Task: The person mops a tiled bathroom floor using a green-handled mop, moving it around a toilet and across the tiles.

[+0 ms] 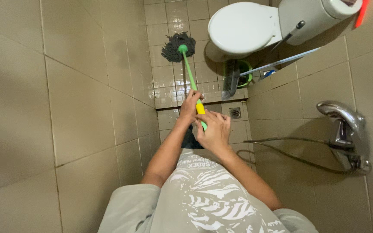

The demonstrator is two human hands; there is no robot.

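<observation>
Ahead of my fingers (194,100) the mop head (178,46) rests on the floor (165,77), toilet (242,26) to its right, tap (342,125) at my right.

This is a small home bathroom, tiled all over. Beige wall tiles (65,108) close in on both sides, and pale square floor tiles (169,77) run to a white toilet (242,26) with its lid shut and its cistern (311,17) against the wall. A chrome tap (346,129) with a hose (290,151) is fixed to the right wall, a small floor drain (235,113) sits below, and a green-handled mop (180,47) rests on the floor
</observation>
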